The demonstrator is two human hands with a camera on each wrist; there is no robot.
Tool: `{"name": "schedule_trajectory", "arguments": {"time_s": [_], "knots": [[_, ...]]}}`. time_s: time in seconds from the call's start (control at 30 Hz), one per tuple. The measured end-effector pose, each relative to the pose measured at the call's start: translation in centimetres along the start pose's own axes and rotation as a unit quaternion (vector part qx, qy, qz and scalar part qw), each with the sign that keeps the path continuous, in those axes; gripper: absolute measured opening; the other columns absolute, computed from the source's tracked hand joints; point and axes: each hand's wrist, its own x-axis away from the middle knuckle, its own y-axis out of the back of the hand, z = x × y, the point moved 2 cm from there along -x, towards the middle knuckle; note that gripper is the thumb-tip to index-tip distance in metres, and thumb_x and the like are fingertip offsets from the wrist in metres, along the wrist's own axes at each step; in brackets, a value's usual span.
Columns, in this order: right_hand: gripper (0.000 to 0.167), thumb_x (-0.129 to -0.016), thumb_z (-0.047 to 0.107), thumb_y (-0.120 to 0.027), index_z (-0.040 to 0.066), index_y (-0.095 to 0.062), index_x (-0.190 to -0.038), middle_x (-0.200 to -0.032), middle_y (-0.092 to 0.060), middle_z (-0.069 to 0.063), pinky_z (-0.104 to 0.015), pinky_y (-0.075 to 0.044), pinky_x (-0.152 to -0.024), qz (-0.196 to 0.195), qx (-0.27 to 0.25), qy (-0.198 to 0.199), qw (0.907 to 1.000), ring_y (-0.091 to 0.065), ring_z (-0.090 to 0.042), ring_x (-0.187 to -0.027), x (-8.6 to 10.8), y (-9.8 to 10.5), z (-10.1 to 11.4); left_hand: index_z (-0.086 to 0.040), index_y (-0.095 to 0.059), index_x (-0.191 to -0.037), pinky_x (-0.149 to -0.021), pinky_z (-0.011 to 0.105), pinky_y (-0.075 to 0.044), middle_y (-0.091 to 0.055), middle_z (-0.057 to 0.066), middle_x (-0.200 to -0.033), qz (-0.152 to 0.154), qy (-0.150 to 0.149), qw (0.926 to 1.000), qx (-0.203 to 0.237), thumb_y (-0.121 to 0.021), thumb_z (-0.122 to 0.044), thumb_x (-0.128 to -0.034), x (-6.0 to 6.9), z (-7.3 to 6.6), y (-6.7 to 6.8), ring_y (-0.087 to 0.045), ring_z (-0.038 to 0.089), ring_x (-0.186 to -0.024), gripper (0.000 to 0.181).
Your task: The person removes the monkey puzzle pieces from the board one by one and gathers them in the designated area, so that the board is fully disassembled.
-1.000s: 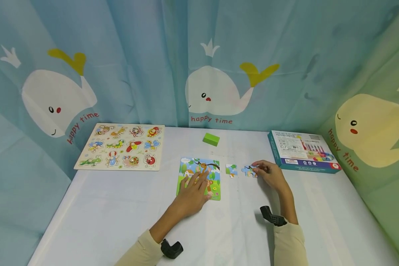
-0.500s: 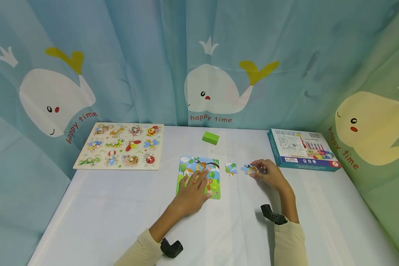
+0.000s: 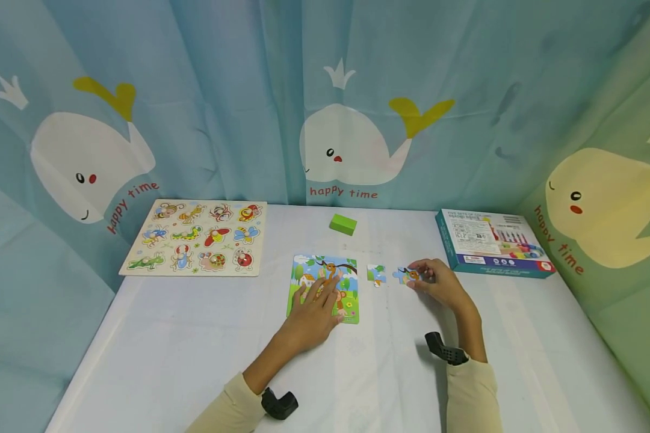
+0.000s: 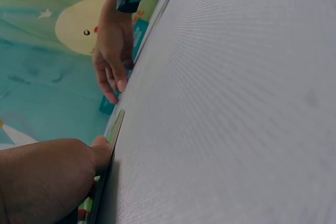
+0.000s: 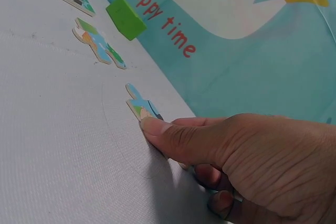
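1. Pinching between thumb and fingers, with almost no gap, the right hand (image 3: 440, 285) is holding a branch-printed jigsaw piece (image 3: 403, 275) by its right part in the head view. A second jigsaw piece (image 3: 376, 274) is lying between it and the animal-scene picture board (image 3: 349, 282), where the left hand (image 3: 314, 317) is resting with fingers spread, gripping nothing. A low leftward sweep could knock that second piece, since it is sitting directly between.

2. In the left wrist view, the left thumb is touching the board by its edge; how hard it is pressing, I cannot tell. Uneven pressure would probably skid the thin board across the white tablecloth (image 3: 357, 373).

3. In the right wrist view, the held piece's knobbed end is jutting free, so it may twist or slip from such an off-centre pinch. Whether it is touching the cloth is unclear.
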Motion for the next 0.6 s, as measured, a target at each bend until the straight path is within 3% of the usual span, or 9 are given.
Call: {"name": "schedule_trajectory", "arguments": {"time_s": [0.33, 0.6], "knots": [[0.035, -0.084, 0.01, -0.075, -0.002, -0.065, -0.116, -0.102, -0.058, -0.018, -0.034, -0.039, -0.078, 0.001, 0.005, 0.01, 0.9999, -0.047, -0.025, -0.091, 0.07, 0.1, 0.22, -0.012, -0.047, -0.143, -0.112, 0.058, -0.029, -0.022, 0.002, -0.163, -0.007, 0.002, 0.9999, -0.013, -0.045, -0.047, -0.1012, 0.01, -0.23, 0.31, -0.021, 0.026, -0.15, 0.054], [0.028, -0.092, 0.017, -0.068, 0.001, -0.065, -0.114, -0.098, -0.063, -0.015, -0.021, -0.043, -0.069, -0.067, -0.01, 0.029, 0.9973, -0.051, -0.019, -0.084, -0.21, -0.16, 0.99, -0.011, -0.051, -0.141, -0.109, 0.056, -0.037, -0.033, 0.003, -0.159, -0.021, -0.013, 0.9981, -0.056, -0.05, -0.049, -0.0978, 0.01, -0.24, 0.55, -0.03, 0.026, -0.146, 0.058]]}}
